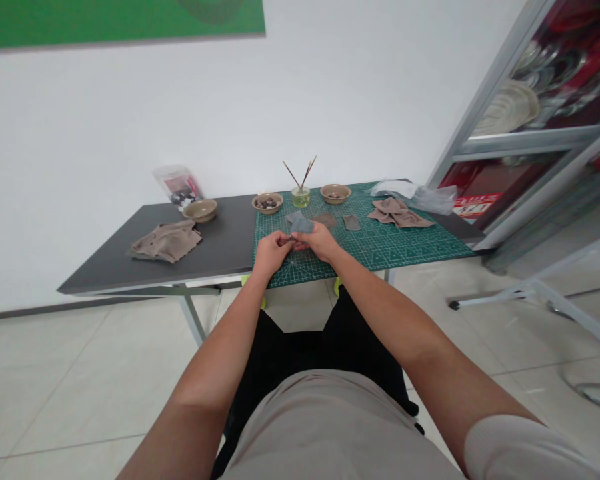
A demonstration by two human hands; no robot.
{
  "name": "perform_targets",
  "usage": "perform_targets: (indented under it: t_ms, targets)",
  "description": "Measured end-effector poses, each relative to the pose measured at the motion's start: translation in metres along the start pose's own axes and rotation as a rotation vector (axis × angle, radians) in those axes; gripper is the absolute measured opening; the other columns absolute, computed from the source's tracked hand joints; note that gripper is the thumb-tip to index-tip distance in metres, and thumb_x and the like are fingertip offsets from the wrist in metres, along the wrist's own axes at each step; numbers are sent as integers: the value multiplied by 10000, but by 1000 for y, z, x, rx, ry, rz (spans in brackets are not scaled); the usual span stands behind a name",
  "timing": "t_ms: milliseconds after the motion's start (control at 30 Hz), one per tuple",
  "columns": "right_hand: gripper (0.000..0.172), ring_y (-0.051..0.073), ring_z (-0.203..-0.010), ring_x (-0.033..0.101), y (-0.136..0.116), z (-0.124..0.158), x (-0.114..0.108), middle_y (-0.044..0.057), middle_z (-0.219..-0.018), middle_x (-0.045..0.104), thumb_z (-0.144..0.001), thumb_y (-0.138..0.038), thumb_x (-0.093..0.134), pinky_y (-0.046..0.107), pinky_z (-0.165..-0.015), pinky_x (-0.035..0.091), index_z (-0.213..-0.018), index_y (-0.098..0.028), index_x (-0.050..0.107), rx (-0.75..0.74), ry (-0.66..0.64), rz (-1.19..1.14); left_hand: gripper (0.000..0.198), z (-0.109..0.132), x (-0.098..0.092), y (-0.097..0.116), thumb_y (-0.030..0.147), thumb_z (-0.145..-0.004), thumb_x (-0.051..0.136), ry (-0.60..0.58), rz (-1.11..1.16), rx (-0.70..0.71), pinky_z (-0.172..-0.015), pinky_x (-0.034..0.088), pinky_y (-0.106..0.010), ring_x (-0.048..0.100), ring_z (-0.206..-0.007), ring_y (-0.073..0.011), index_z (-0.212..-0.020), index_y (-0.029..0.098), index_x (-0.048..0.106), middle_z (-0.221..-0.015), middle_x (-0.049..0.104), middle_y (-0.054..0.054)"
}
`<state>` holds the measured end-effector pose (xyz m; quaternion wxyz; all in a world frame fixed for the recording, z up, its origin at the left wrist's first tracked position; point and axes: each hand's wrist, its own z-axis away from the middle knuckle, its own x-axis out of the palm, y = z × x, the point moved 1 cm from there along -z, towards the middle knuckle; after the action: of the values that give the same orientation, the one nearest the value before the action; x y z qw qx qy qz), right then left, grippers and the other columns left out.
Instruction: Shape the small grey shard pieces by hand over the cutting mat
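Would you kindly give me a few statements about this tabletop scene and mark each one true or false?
The left hand and right hand are over the green cutting mat. True.
The right hand holds a grey piece. True.
Thin sticks stand in a small glass jar. True.
The leftmost bowl stands on the mat. False: it stands on the grey tabletop.
The hands wear gloves. False: they are bare.
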<state>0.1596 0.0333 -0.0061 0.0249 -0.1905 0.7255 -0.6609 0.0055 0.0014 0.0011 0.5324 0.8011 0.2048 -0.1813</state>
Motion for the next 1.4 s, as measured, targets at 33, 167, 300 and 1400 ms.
perform_targets:
  t_ms: [33,167,300,1400]
  targets:
    - [438,160,-601,658,0,0,0,3,-685,687,-544,-404,879,300,-574,580,-811,-174,619,3,3,4,151,0,0,0,330,-772,643,-2,19,-7,-626,406,-260,568,-648,-135,-732,185,630,-704,658,3]
    - [438,153,-586,646,3,-2,1,4,-691,691,-538,-377,882,284,-547,569,-831,-172,629,4,-29,71,144,0,-1,-1,294,-748,652,13,-39,-34,-602,388,-254,540,-612,-126,-669,185,602,-638,620,19]
    - [449,147,-576,640,3,-1,1,-4,-695,689,-544,-381,875,280,-539,565,-853,-180,619,-15,-33,50,172,1,0,0,317,-753,657,12,-39,-32,-589,380,-254,520,-588,-117,-660,182,603,-618,603,24]
    - [357,131,-577,558,2,-1,-5,-2,-631,637,-584,-443,846,271,-582,460,-689,-171,640,-60,-136,57,105,2,-4,3,284,-753,615,-12,90,37,-631,414,-246,530,-640,-120,-720,185,627,-666,612,22]
